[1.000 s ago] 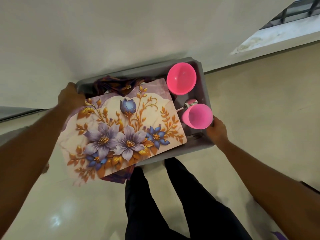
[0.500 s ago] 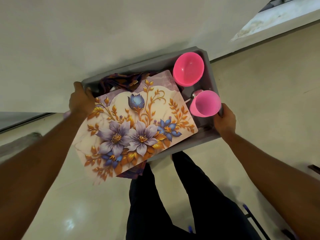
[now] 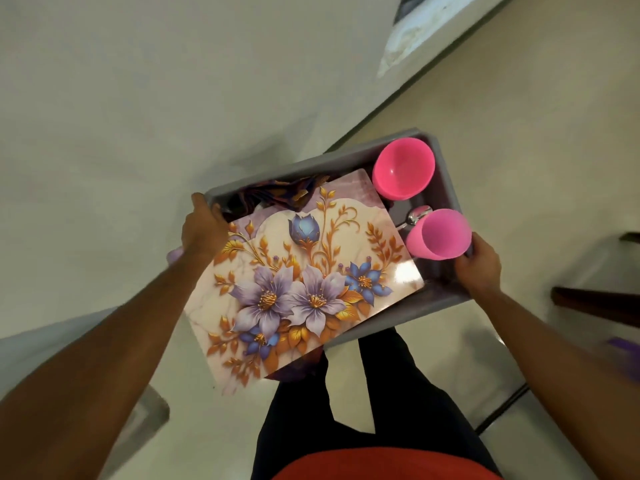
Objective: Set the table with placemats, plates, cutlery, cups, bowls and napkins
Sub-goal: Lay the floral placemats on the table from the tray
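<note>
At the bin (image 3: pixel 311 165) ends, left hand (image 3: pixel 204 227) and right hand (image 3: pixel 479 268) grip its rim. Placemat (image 3: pixel 304 289) likely thin, flexible: take overhanging edge.

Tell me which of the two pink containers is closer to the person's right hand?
The paler pink cup, right beside the right hand that grips the grey tray. The deeper pink bowl sits farther off, in the tray's far corner.
</note>
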The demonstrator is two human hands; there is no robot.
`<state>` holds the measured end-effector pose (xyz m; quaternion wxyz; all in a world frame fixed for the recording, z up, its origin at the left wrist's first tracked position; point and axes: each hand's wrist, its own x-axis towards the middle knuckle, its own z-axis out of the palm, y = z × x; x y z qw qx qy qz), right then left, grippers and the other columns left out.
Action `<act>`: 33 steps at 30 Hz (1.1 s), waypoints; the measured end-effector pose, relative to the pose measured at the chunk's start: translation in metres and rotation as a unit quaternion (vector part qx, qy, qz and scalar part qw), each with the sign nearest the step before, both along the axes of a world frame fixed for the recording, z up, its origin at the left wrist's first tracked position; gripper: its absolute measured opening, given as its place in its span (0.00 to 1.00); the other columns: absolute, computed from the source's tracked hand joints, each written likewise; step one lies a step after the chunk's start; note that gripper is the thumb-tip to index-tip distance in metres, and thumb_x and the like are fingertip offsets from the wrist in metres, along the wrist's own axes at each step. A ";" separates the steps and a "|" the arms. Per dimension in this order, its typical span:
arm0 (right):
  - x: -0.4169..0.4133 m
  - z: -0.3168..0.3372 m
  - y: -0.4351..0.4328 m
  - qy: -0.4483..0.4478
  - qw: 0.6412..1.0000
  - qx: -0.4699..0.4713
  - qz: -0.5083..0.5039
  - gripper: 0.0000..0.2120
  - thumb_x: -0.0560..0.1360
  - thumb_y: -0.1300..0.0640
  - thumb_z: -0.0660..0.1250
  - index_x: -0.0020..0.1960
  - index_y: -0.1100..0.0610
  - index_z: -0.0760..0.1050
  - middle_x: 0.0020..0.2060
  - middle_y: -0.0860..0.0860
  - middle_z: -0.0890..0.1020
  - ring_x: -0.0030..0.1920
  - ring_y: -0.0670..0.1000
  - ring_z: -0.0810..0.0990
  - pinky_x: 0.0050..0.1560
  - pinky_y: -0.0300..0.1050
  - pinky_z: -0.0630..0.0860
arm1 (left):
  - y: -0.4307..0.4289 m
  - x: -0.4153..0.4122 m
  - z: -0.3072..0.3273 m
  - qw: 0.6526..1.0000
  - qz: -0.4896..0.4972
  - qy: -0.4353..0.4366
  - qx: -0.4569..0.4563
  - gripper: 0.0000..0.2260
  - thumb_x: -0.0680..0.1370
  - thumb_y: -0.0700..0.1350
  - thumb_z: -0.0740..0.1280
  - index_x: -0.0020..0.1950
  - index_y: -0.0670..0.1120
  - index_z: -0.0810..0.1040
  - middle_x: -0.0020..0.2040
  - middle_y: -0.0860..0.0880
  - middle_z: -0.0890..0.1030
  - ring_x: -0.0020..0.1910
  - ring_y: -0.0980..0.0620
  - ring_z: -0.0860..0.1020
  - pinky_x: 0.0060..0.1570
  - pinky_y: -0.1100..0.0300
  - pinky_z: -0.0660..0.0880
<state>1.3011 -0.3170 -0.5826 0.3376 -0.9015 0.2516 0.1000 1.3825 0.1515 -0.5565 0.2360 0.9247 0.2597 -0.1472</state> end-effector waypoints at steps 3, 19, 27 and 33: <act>-0.027 0.022 -0.028 -0.009 0.998 0.011 -0.062 0.28 0.66 0.40 0.55 0.53 0.59 0.77 0.43 0.58 0.82 0.43 0.60 0.78 0.43 0.51 0.73 | -0.043 0.029 0.021 0.998 -0.060 -0.009 0.006 0.13 0.85 0.45 0.56 0.65 0.38 0.66 0.55 0.30 0.79 0.53 0.27 0.77 0.44 0.48 0.67; -0.096 0.106 -0.257 -0.093 0.931 0.023 -0.353 0.18 0.71 0.44 0.63 0.50 0.57 0.79 0.41 0.55 0.84 0.44 0.59 0.81 0.44 0.55 0.77 | -0.414 0.188 0.114 0.935 -0.350 -0.056 0.004 0.12 0.85 0.46 0.56 0.61 0.37 0.65 0.55 0.27 0.77 0.52 0.26 0.76 0.47 0.43 0.70; -0.129 0.150 -0.375 -0.113 0.871 0.014 -0.478 0.03 0.77 0.54 0.69 0.47 0.53 0.79 0.40 0.51 0.83 0.43 0.54 0.81 0.43 0.50 0.75 | -0.642 0.223 0.161 0.877 -0.473 -0.084 -0.021 0.12 0.85 0.46 0.56 0.64 0.40 0.66 0.54 0.35 0.79 0.49 0.35 0.78 0.47 0.43 0.75; -0.162 0.182 -0.456 -0.124 0.811 -0.004 -0.572 0.09 0.73 0.46 0.66 0.46 0.51 0.78 0.40 0.50 0.83 0.42 0.53 0.80 0.40 0.48 0.75 | -0.828 0.238 0.189 0.794 -0.597 -0.094 -0.062 0.12 0.85 0.45 0.57 0.64 0.38 0.67 0.51 0.37 0.77 0.45 0.42 0.73 0.43 0.48 0.69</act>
